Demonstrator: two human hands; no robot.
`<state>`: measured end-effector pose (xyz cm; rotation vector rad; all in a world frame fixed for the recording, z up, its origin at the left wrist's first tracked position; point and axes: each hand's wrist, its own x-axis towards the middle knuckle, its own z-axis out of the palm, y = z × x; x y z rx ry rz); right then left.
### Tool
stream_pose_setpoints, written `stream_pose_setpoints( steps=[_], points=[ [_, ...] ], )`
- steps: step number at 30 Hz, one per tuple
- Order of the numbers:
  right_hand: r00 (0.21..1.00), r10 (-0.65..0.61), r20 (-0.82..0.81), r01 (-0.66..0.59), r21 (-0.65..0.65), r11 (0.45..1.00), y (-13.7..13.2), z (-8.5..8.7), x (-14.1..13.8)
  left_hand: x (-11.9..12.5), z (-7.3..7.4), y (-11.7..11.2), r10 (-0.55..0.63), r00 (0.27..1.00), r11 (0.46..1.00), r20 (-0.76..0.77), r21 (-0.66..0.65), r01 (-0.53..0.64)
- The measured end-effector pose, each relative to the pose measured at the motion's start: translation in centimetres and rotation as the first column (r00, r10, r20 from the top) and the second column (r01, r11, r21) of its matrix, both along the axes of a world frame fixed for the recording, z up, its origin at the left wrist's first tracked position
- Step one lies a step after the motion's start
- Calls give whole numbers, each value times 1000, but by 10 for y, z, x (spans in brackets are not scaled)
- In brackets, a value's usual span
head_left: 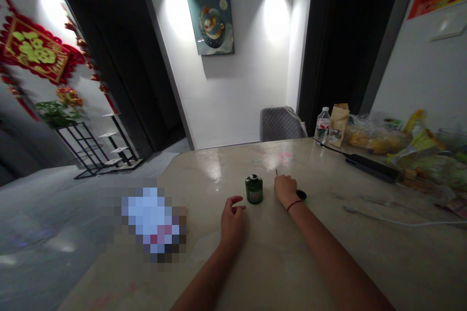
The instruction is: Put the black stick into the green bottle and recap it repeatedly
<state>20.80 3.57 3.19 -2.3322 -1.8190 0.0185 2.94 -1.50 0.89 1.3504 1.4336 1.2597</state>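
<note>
A small dark green glass bottle [254, 190] with a label stands upright on the table, its narrow mouth uncovered. Just to its left, my left hand [232, 216] rests with thumb and fingers apart, holding nothing and not touching the glass. My right hand [285, 189] is closed to the right of the bottle. From its fingers a thin dark stick [276, 172] pokes up; the rest of it is hidden by the hand. Beside my right wrist lies a round black cap [301, 196], partly covered by the wrist.
A pale stone-look table [204, 262] spreads in front of me. A blurred-out object [151, 218] sits at its left edge. To the right are a white cable [401, 222], a black power strip [372, 167], a water bottle [322, 125] and food bags [379, 138]. A grey chair [280, 124] stands behind.
</note>
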Motion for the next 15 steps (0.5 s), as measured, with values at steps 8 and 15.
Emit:
stream_pose_setpoints(
  steps=[8, 15],
  points=[
    [998, -5, -65, 1, -51, 999, -2, 6, 0, 0, 1, -2, 1, 1000, 1000, -5, 1, -1],
    [881, 131, -454, -186, -80, 979, 0, 24, 12, 0, -2, -1, -8, 1000, 1000, -5, 12, 8]
  ],
)
